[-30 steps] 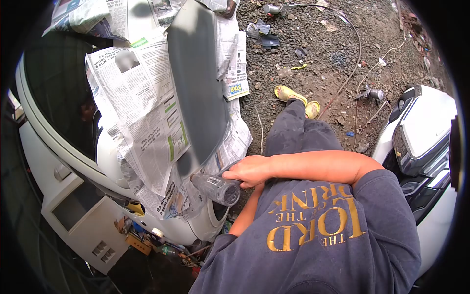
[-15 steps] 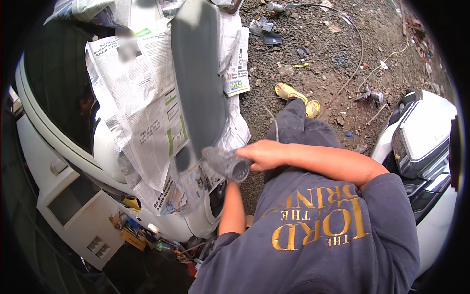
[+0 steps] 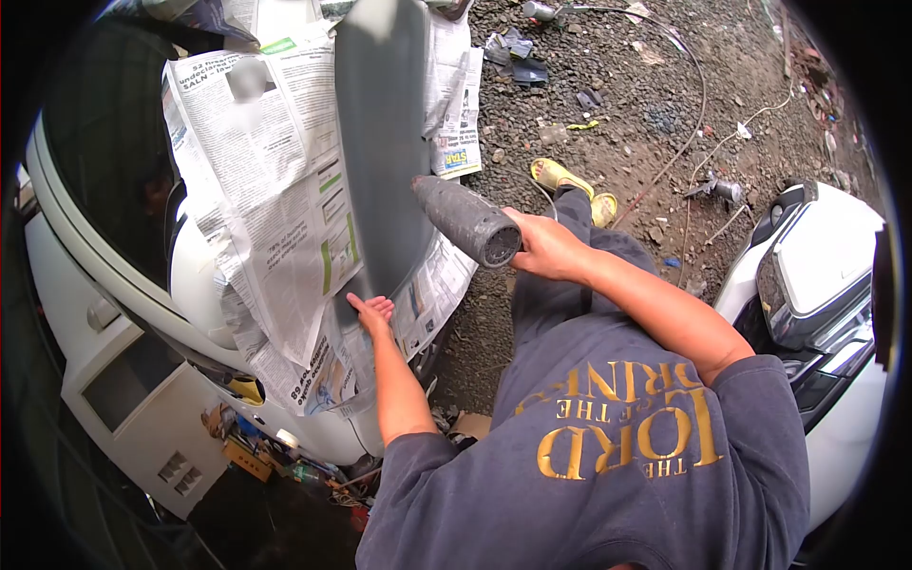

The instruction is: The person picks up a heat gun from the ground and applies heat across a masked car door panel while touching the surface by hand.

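A dark, scuffed cylindrical blower-like tool [image 3: 467, 220] is in my right hand [image 3: 546, 245], whose fingers wrap its mostly hidden handle. Its narrow nozzle points up and left, over the smooth grey panel [image 3: 380, 123]. Beside the panel's lower end is my left hand [image 3: 373, 309], fingers apart and holding nothing; whether it touches the surface I cannot tell. Printed newspaper sheets [image 3: 275, 199] cover the areas on both sides of the grey strip.
A white vehicle body with a dark window [image 3: 104, 180] lies at the left. At the right stands a white and black motorcycle [image 3: 822, 252]. Gravel ground [image 3: 608, 104] holds a thin hose, scraps and a metal spray-gun-like item [image 3: 727, 191]. Assorted items [image 3: 252, 456] sit at lower left.
My right hand has carried the tool upward from the panel's lower end. My left hand, hidden behind the tool before, now shows open at the left of it.
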The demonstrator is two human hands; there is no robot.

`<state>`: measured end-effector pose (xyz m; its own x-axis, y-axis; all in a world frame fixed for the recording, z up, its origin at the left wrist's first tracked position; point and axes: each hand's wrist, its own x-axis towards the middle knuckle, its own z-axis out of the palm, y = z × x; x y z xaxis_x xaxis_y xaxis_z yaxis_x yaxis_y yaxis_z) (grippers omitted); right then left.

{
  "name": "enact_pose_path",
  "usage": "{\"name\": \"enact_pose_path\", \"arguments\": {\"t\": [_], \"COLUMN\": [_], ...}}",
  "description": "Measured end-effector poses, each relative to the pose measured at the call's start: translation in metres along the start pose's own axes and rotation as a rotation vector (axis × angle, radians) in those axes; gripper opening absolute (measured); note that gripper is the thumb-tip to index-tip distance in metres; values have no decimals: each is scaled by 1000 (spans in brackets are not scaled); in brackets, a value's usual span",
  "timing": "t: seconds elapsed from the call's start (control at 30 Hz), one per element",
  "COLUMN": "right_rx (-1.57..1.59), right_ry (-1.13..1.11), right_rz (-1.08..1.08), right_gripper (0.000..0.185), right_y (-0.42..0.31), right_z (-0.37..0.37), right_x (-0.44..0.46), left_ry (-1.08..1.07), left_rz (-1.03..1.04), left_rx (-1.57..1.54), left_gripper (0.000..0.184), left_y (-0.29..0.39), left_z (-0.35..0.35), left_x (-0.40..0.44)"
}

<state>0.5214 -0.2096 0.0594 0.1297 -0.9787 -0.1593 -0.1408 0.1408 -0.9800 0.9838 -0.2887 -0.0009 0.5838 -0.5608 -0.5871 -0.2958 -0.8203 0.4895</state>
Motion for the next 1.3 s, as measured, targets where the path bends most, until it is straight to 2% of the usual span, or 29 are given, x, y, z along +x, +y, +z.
{"name": "enact_pose_path", "arguments": {"t": [0.13,0.33,0.43,0.53,0.57,0.7,0.77,0.87,1.03,1.13,1.3], "right_rx": [84,89,97,73,75,95,89,60,81,104,96], "right_ry": [-34,60,-16,-41,-40,-41,-40,-40,-16,-84,-55], "right_rz": [108,-24,31,-15,-27,-43,-35,-30,-74,56,30], "right_gripper": [55,51,49,48,47,46,47,47,53,54,60], "right_y": [-7,-5,-7,-8,-8,-11,-11,-3,-7,-15,-14], "right_z": [-11,-5,-4,-2,-1,-2,-2,0,-2,-7,-9], "right_x": [2,9,9,10,10,10,9,9,7,8,11], "left_ry": [-1,79,31,-38,-72,-217,-231,-203,-215,-215,-221], "left_rz": [0,-16,-103,-87,-106,120,286,384,333,343,341], "left_rx": [-117,-164,-131,-8,-14,-72,-27,-12,6,42,42], "left_gripper": [108,110,104,91,65,31,32,34,39,40,40], "left_y": [-19,-61,-96,-119,-120,-55,-17,17,32,32,34], "left_z": [-10,-18,-16,-7,-8,-19,-33,-47,-50,-50,-51], "left_x": [6,-4,-12,-19,-15,-27,-29,-20,-22,-24,-23]}}
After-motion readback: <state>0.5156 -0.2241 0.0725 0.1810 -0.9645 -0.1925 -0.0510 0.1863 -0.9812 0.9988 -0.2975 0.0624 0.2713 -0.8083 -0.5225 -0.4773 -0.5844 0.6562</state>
